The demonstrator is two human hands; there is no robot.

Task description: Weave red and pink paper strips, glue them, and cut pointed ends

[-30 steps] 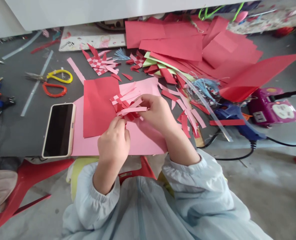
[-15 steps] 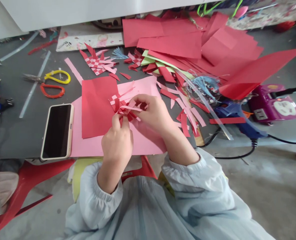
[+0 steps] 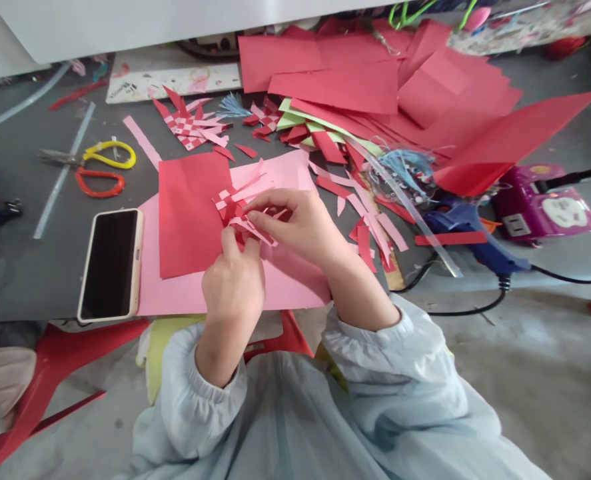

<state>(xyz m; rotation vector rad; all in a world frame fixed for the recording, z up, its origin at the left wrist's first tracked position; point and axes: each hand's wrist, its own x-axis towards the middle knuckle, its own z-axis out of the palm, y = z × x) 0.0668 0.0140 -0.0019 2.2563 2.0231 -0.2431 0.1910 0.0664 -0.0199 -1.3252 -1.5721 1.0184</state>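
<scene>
A small woven piece of red and pink paper strips [image 3: 235, 207] is held over a pink sheet [image 3: 285, 280] and a red sheet [image 3: 190, 213]. My left hand [image 3: 232, 283] is closed, its fingers pinching the near edge of the woven piece. Reaching in from the right, my right hand [image 3: 298, 223] has its fingers curled and pinches a pink strip of the same weave. Both hands touch the weave at the middle of the table's front.
A phone [image 3: 109, 263] lies at the left of the sheets. Scissors with yellow and red handles [image 3: 98, 167], a finished woven piece [image 3: 192, 127], a pile of red paper [image 3: 400, 93], a blue glue gun [image 3: 468, 230] and a purple socket block [image 3: 550, 210] surround the work. A red chair [image 3: 50, 363] stands below.
My right hand has drawn the pink strip leftward across the weave. My left hand has shifted up slightly, closer to the weave.
</scene>
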